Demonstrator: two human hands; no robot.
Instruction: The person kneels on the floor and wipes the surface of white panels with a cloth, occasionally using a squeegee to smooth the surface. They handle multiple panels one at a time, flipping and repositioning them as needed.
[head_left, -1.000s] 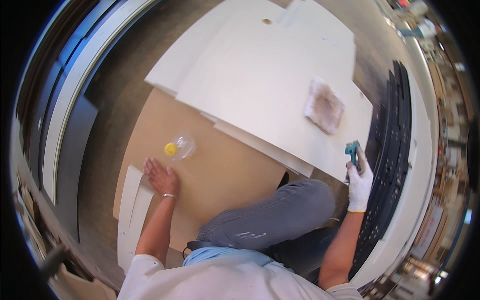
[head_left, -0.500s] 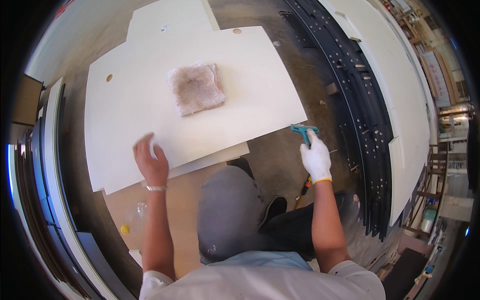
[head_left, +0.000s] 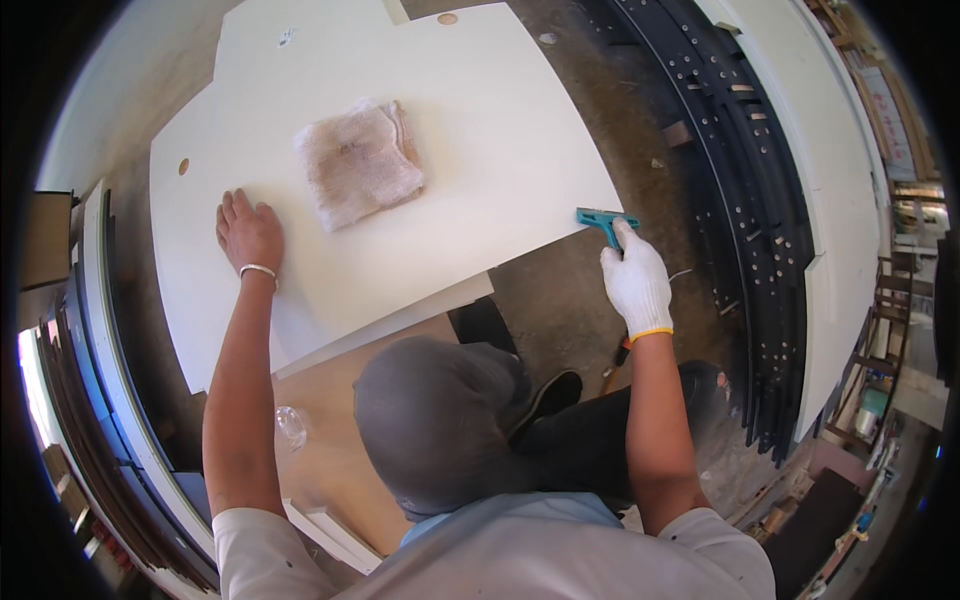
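My bare left hand (head_left: 250, 232) lies flat on the white panel (head_left: 440, 200), fingers stretched out, left of a folded cloth (head_left: 362, 165). The cloth is fluffy, pale pinkish and brown-stained, and nothing touches it but the panel. In a white knit glove with a yellow cuff, my right hand (head_left: 638, 283) grips the handle of a teal scraper (head_left: 606, 219) with a wide head. The scraper's head is at the panel's right corner; whether it touches the edge I cannot tell.
Dark drilled boards (head_left: 745, 200) stand in a row on the right, beside long white boards (head_left: 815, 190). More boards (head_left: 100, 290) line the left side. Under the white panel is a brown board (head_left: 330, 400) with a clear plastic bottle (head_left: 291, 427). An orange-and-black tool (head_left: 619, 356) lies near my right forearm.
My left hand has moved left and forward and now rests flat on the panel. My right hand has carried the scraper slightly forward, to the panel's right corner. The view has shifted a little.
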